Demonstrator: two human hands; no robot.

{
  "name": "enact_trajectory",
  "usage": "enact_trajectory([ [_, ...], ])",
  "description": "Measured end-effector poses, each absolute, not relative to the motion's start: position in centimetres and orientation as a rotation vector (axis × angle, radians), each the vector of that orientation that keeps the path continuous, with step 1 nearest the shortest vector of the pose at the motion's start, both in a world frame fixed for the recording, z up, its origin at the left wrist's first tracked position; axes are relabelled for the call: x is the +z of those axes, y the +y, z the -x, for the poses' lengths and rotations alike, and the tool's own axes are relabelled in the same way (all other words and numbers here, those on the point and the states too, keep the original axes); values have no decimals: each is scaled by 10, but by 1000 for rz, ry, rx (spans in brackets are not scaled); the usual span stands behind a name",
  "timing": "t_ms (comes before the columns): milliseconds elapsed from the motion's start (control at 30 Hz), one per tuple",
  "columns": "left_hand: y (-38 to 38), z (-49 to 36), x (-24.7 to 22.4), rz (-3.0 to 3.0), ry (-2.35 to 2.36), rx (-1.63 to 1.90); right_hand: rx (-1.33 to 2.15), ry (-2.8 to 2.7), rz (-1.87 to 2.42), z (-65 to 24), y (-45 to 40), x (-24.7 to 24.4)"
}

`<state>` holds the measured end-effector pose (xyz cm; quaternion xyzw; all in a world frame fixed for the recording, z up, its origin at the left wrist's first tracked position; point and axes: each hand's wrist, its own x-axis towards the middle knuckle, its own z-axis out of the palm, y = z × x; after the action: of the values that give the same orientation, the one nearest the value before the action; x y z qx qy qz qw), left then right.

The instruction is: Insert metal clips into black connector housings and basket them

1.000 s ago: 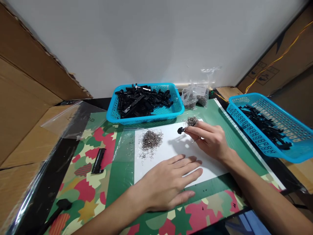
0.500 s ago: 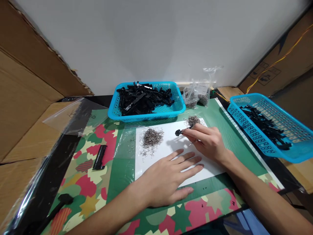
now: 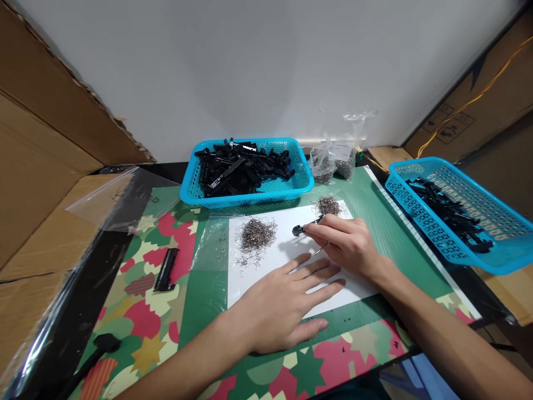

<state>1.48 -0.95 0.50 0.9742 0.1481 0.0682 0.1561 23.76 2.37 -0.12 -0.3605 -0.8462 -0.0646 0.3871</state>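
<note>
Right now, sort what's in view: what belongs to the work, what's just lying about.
Likely in the work:
black part and thin metal rod in the right hand
white sheet beneath the left hand
larger heap of metal bits, smaller heap
far blue basket, right blue basket

Seemingly lying about:
clear plastic bag, far left
yellow cable

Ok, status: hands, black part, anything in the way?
Right hand pinching black part, thin metal rod jutting below. Left hand spread open over white sheet. Nothing visibly blocking black part.

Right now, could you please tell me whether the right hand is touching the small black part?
Touching: the head view shows the right hand pinching the small black part, whose blocky end juts out past the hand.
</note>
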Motion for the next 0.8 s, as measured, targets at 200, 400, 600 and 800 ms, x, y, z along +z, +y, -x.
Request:
enact_trajectory([
  [200, -13, -20, 8, -3009, 357, 319, -202, -2127, 953, -241, 29, 0],
  [400, -10, -23, 10, -3200, 242, 596, -249, -2085, 986, -246, 38, -3],
  [600, -8, -24, 15, -3218, 223, 759, -278, -2100, 990, -246, 37, -3],
  [800, -10, -20, 11, -3270, 237, 757, -282, -2134, 997, -246, 36, -2],
])
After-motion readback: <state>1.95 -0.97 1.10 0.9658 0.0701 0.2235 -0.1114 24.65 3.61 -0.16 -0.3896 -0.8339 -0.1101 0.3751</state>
